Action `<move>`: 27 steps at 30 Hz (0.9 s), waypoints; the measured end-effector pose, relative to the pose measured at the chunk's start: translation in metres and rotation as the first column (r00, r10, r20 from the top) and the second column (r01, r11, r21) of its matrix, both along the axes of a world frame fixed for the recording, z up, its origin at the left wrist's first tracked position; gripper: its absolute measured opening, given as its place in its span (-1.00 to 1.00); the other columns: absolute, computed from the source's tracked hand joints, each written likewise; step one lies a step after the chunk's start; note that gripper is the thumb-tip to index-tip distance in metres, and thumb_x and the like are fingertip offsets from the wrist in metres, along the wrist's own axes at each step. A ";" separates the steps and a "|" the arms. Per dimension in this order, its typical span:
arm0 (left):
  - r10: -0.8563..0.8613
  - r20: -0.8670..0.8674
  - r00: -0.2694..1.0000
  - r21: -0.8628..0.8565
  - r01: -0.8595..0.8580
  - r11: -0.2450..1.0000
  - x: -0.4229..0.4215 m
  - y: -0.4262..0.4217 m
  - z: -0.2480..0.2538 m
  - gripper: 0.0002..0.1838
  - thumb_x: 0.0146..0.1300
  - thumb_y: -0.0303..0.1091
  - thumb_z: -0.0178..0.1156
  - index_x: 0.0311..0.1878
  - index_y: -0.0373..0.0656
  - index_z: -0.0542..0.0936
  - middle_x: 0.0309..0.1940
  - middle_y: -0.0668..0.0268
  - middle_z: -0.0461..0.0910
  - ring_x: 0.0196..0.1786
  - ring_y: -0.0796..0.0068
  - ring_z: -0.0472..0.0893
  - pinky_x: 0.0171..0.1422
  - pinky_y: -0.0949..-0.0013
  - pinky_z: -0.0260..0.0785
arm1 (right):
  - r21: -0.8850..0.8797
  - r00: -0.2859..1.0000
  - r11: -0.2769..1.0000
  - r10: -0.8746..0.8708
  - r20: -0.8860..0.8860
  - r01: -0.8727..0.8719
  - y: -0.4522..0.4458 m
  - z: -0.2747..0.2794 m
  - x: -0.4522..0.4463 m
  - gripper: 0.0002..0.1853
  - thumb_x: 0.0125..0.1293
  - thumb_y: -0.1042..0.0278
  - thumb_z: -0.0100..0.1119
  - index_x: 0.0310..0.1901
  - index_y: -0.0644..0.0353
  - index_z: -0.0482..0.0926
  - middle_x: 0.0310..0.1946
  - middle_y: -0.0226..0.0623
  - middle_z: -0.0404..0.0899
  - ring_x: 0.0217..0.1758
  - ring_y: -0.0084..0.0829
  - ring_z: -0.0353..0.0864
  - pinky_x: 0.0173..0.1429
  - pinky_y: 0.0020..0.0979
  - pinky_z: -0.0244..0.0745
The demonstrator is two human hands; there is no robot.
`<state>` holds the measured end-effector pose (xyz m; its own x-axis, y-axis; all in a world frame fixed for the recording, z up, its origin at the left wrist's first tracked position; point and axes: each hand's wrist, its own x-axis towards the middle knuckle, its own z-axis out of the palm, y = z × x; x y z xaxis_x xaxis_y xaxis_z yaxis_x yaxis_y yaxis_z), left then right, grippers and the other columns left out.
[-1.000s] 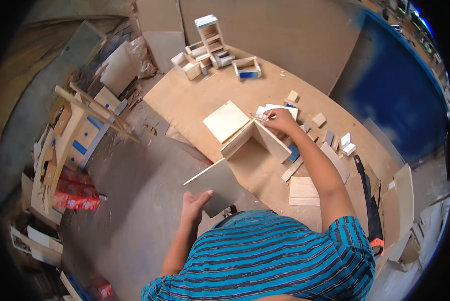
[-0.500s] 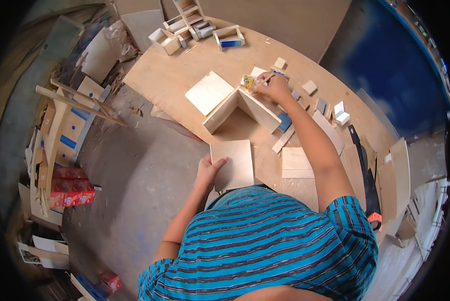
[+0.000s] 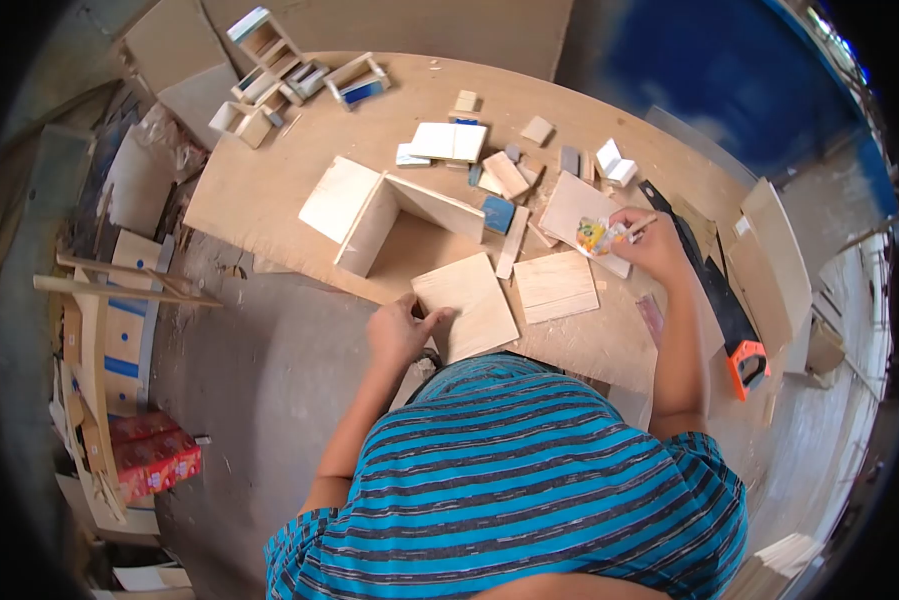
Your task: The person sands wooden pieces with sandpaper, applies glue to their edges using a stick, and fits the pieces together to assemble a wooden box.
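Note:
My left hand grips a thin square wooden board by its left edge, thumb on top, near the table's front edge. Held in my right hand is a crumpled plastic packet with yellow print; a thin stick shows between the fingers. That hand is over a pale flat panel on the right part of the table. Two upright boards joined at a corner stand in the middle, with another square panel beside them on the left. A further flat board lies right of the held one.
Small wood blocks and a blue block are scattered over the table. An orange-handled handsaw rests at the right. Small wooden assemblies stand at the far left corner. Red packages sit on the floor at left.
My right hand has moved right, from the corner of the joined boards to over the pale panel. The held board in my left hand has turned slightly. The whole view has shifted.

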<state>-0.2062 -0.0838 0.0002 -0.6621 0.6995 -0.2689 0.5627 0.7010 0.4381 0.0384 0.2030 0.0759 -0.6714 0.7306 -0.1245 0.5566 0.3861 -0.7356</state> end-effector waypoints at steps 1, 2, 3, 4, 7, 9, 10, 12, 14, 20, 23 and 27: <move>-0.020 -0.051 0.999 -0.057 0.017 0.998 -0.002 -0.001 0.000 -0.47 -0.02 0.22 0.36 -0.28 -0.10 0.66 -0.56 0.17 0.62 -0.47 0.17 0.62 -0.34 0.22 0.45 | -0.059 0.997 0.998 0.009 -0.075 -0.014 -0.014 0.008 0.007 -0.69 -0.12 0.42 0.37 -0.24 0.19 0.65 -0.49 -0.35 0.56 -0.41 -0.57 0.47 -0.31 -0.47 0.36; -0.013 -0.088 0.996 -0.045 0.009 0.999 -0.003 -0.002 0.001 -0.43 -0.10 0.24 0.41 -0.30 -0.11 0.64 -0.58 0.22 0.60 -0.50 0.22 0.61 -0.40 0.21 0.41 | -0.115 0.988 0.993 0.013 -0.152 -0.030 -0.032 0.019 0.010 -0.70 -0.12 0.43 0.36 -0.24 0.18 0.65 -0.47 -0.34 0.57 -0.39 -0.56 0.49 -0.28 -0.48 0.38; -0.065 -0.045 0.997 0.017 0.066 0.998 0.001 0.002 0.010 -0.41 -0.12 0.22 0.43 -0.24 -0.12 0.64 -0.51 0.21 0.63 -0.43 0.23 0.63 -0.35 0.22 0.43 | -0.166 0.973 0.985 0.011 -0.229 -0.051 -0.044 0.027 0.010 -0.70 -0.11 0.44 0.36 -0.24 0.18 0.65 -0.45 -0.33 0.58 -0.37 -0.55 0.51 -0.25 -0.48 0.39; -0.119 -0.002 0.993 0.079 0.119 0.990 0.006 0.006 0.030 -0.39 -0.13 0.20 0.45 -0.18 -0.13 0.64 -0.43 0.20 0.65 -0.36 0.24 0.65 -0.29 0.23 0.46 | -0.108 0.963 0.984 0.114 -0.243 -0.144 -0.050 0.031 0.012 -0.71 -0.11 0.44 0.35 -0.24 0.17 0.65 -0.41 -0.32 0.60 -0.35 -0.50 0.53 -0.21 -0.47 0.41; -0.520 0.247 0.818 0.585 0.301 0.753 0.028 0.021 0.061 -0.10 -0.24 0.12 0.54 0.18 -0.18 0.50 0.00 0.14 0.61 0.02 0.23 0.61 0.09 0.22 0.46 | 0.042 0.871 0.913 0.400 -0.286 -0.406 -0.070 0.036 0.009 -0.71 -0.13 0.46 0.34 -0.26 0.17 0.67 -0.33 -0.27 0.64 -0.29 -0.37 0.59 -0.13 -0.42 0.45; -0.730 0.382 0.567 0.685 0.356 0.635 0.042 0.041 0.068 0.12 -0.28 0.04 0.57 0.37 -0.22 0.29 0.21 0.11 0.47 0.19 0.20 0.50 0.34 0.21 0.27 | 0.141 0.762 0.838 0.539 -0.359 -0.527 -0.087 0.041 -0.004 -0.70 -0.19 0.49 0.35 -0.28 0.20 0.68 -0.33 -0.26 0.65 -0.28 -0.29 0.59 -0.12 -0.38 0.45; -0.764 0.443 0.469 0.699 0.353 0.622 0.049 0.049 0.071 0.10 -0.29 -0.02 0.59 0.35 -0.25 0.29 0.17 0.12 0.49 0.14 0.26 0.50 0.35 0.24 0.24 | 0.181 0.756 0.826 0.562 -0.336 -0.534 -0.095 0.041 -0.008 -0.68 -0.22 0.49 0.36 -0.28 0.17 0.70 -0.33 -0.27 0.66 -0.23 -0.22 0.59 -0.09 -0.35 0.47; -0.796 0.446 0.410 0.661 0.449 0.602 0.056 0.058 0.073 0.03 -0.27 -0.09 0.60 0.31 -0.25 0.33 0.12 0.16 0.51 0.12 0.32 0.50 0.31 0.26 0.26 | 0.236 0.732 0.819 0.573 -0.368 -0.523 -0.104 0.042 -0.013 -0.67 -0.21 0.48 0.37 -0.27 0.16 0.70 -0.37 -0.29 0.64 -0.22 -0.24 0.58 -0.09 -0.35 0.47; -0.781 0.516 0.352 0.682 0.382 0.623 0.066 0.063 0.067 -0.11 -0.25 -0.21 0.61 0.21 -0.24 0.42 0.02 0.25 0.54 0.07 0.46 0.51 0.24 0.34 0.31 | 0.298 0.779 0.855 0.512 -0.363 -0.424 -0.110 0.050 -0.012 -0.65 -0.21 0.46 0.40 -0.24 0.14 0.70 -0.42 -0.31 0.61 -0.22 -0.26 0.58 -0.12 -0.35 0.47; -0.678 0.440 0.589 0.711 0.232 0.664 0.078 0.065 0.062 -0.36 -0.26 -0.29 0.63 -0.07 -0.20 0.53 -0.22 0.38 0.58 -0.15 0.58 0.54 0.01 0.44 0.39 | 0.175 0.912 0.956 0.280 -0.299 -0.236 -0.122 0.072 0.021 -0.65 -0.03 0.37 0.41 -0.12 0.12 0.66 -0.48 -0.31 0.54 -0.30 -0.30 0.58 -0.28 -0.37 0.42; -0.659 0.361 0.660 0.723 0.248 0.645 0.082 0.070 0.060 -0.41 -0.25 -0.30 0.63 -0.13 -0.17 0.53 -0.24 0.37 0.58 -0.18 0.56 0.57 -0.02 0.43 0.42 | 0.329 0.883 0.910 0.357 -0.307 -0.253 -0.131 0.068 0.029 -0.75 0.13 0.39 0.32 -0.11 0.15 0.65 -0.44 -0.26 0.57 -0.36 -0.28 0.60 -0.31 -0.35 0.47; -0.669 0.257 0.697 0.766 0.275 0.581 0.089 0.074 0.057 -0.46 -0.19 -0.30 0.59 -0.14 -0.17 0.52 -0.25 0.36 0.59 -0.20 0.55 0.57 -0.06 0.44 0.43 | 0.483 0.865 0.869 0.320 -0.387 -0.106 -0.139 0.066 0.035 -0.84 0.11 0.42 0.33 -0.24 0.14 0.63 -0.40 -0.30 0.61 -0.43 -0.31 0.57 -0.35 -0.36 0.38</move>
